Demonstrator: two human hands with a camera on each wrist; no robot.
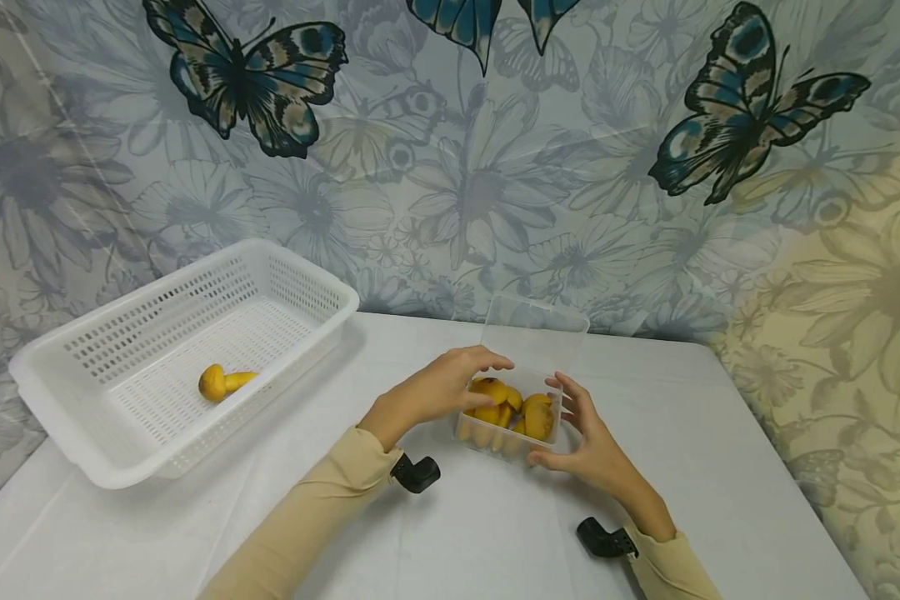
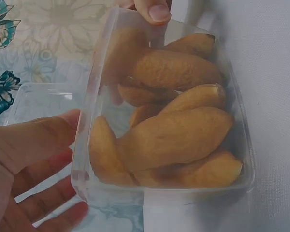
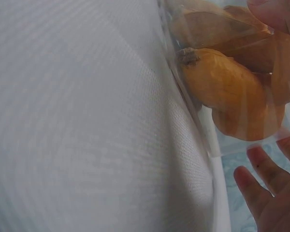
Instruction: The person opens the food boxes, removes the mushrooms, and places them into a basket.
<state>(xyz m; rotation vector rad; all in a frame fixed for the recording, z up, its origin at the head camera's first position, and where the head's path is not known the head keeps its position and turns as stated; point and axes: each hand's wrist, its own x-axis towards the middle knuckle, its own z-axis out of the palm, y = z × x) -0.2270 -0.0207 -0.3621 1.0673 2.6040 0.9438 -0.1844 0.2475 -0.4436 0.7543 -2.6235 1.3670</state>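
A clear plastic box [image 1: 487, 435] filled with several yellow mushrooms [image 1: 538, 419] sits on the table. My left hand [image 1: 438, 385] is over the box's left end, its fingers spread and the thumb beside the mushrooms. In the left wrist view the left thumb and fingertips come right at the rim, with no mushroom between them. Spanning the right end of the box, my right hand [image 1: 596, 442] holds it with the thumb against the near wall and fingers around the far right side. The clear lid [image 1: 536, 329] stands raised behind the box.
A white perforated basket [image 1: 138, 454] stands at the left of the table, with a yellow mushroom [image 1: 213, 383] lying inside. White cloth covers the table [image 1: 450, 533]. A butterfly-patterned backdrop [image 1: 487, 192] rises along the back edge.
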